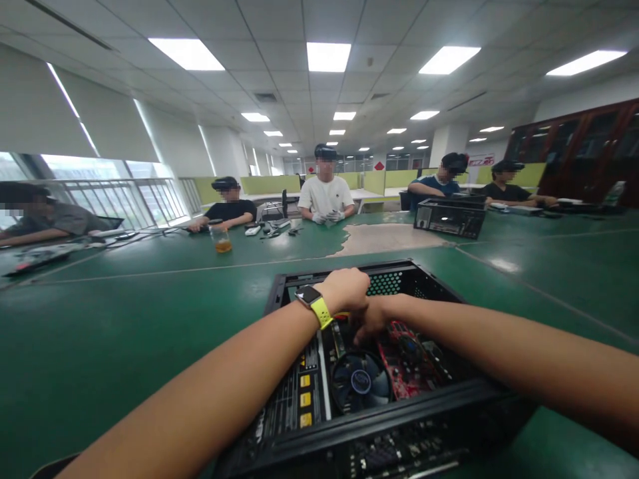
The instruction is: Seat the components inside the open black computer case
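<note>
An open black computer case lies in front of me, showing a round cooling fan, a red circuit board and a black power supply with yellow labels. My left hand, with a yellow-banded watch at its wrist, is over the far part of the case, its fingers curled and mostly hidden. Beside it, my right hand reaches down inside, just beyond the fan, with fingers bent. Red and yellow wires show under the hands. Whatever the fingers touch is hidden.
The green table bears a glass jar with amber liquid, small tools and a second computer case at the back right. Several people sit along the far side and left, one in a white shirt.
</note>
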Motion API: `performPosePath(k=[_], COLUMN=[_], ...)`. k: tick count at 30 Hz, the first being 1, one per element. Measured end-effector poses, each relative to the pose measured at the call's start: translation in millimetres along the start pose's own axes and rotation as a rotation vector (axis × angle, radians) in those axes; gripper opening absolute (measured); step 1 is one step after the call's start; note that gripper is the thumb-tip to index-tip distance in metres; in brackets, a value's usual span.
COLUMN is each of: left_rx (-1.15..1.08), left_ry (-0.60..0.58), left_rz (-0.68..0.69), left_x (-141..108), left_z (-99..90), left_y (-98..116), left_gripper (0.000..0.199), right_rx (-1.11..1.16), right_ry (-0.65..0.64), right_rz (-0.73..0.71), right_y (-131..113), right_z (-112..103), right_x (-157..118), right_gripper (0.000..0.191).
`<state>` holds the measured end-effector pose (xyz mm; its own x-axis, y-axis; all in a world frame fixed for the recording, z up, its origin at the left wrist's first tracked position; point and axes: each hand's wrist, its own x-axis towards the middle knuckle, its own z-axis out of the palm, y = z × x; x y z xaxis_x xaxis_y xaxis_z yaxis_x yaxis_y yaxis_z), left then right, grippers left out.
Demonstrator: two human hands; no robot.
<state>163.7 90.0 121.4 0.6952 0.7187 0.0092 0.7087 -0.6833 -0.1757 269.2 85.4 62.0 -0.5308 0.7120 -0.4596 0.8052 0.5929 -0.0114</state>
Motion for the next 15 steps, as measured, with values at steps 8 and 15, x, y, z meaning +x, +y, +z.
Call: performPosePath(k=[8,15], left_rx=[0.05,0.072], left_ry=[-0.231,-0.218], left_rz=[-0.079,-0.105], left_x=[0.8,-2.7], left_z=[6.3,-2.3], left_y=[4.7,10.1], left_gripper=[0.036,0.036], right_rx=[0.126,0.245], right_ry=[0.151,0.112], right_rz=[0.243,0.228], right_y=[-22.3,-15.5], right_z=[14.7,13.5], right_x=[20.1,24.8], right_gripper=[0.073,0.06])
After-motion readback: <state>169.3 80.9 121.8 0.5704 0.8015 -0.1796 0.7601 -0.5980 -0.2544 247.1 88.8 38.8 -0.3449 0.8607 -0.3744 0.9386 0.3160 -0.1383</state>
